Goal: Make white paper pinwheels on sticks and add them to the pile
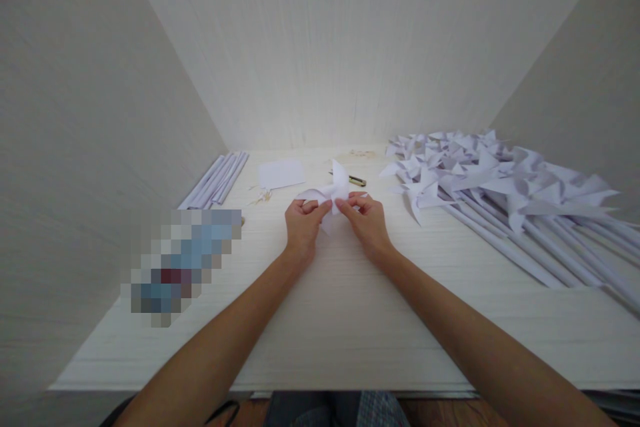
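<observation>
A white paper pinwheel head (341, 180) is held between both hands over the middle of the table. My left hand (303, 223) pinches it near its centre, thumb on top and fingers curled beneath. From the other side, my right hand (367, 221) grips it with thumb and fingers, the two thumbs nearly meeting. One curved blade points up and away from me, and another spreads left above my left hand. Just behind the pinwheel lies a utility knife (357, 181), partly covered by the paper.
Many finished paper pinwheels on sticks (480, 180) are heaped at the right. Rolled paper tubes (216, 180) lie at the back left, beside white paper sheets (281, 174). Small tan scraps (263, 197) are near them. A pixelated blurred object (185, 267) sits at the left. Walls enclose the table's back and sides.
</observation>
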Motion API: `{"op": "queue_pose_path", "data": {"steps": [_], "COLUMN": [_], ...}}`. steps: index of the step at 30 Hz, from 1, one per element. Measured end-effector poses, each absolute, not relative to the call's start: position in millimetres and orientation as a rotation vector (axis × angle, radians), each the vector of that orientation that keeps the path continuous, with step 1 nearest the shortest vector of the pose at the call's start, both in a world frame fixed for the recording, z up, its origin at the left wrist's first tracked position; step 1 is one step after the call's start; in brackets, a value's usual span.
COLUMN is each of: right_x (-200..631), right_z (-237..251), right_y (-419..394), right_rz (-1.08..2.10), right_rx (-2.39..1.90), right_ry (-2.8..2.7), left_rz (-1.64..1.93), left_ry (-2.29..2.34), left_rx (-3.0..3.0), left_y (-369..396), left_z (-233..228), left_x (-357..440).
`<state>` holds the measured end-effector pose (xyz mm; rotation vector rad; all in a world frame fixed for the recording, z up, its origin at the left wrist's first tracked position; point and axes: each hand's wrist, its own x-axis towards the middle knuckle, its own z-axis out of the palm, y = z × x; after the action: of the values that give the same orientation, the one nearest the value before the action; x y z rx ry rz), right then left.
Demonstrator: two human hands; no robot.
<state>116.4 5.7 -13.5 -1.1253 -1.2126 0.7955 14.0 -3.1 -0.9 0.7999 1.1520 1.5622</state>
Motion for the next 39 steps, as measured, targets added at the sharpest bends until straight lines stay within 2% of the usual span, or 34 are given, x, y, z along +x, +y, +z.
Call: {"op": "queue_pose_path", "data": {"steps": [16, 23, 28, 32, 36, 39], "right_x": [115, 122, 135, 116, 71, 40], "right_z": [-12, -9, -6, 0, 9, 10], "right_y": [2, 1, 19, 49, 79, 95], "right_rz": [0.725, 0.721, 0.588, 0.611, 0.540, 0.531], "right_rx": [-1.187, -1.035, -1.095, -1.061, -0.830, -0.705], "right_ry": [-1.274, -1.162, -1.061, -1.489, -2.197, -2.455], "left_rz": [1.573, 1.560, 1.293, 1.116, 0.880, 0.747], "left_ry": [1.077, 1.000, 0.741, 0.609, 0.509, 0.407], "left_rx": [0.824, 0.738, 0.767, 0.757, 0.867, 0.943], "left_y": [-7, 0, 3, -5, -8, -6], "left_z": [2, 2, 8, 13, 7, 0], "left_x": [17, 10, -10, -24, -31, -32]}}
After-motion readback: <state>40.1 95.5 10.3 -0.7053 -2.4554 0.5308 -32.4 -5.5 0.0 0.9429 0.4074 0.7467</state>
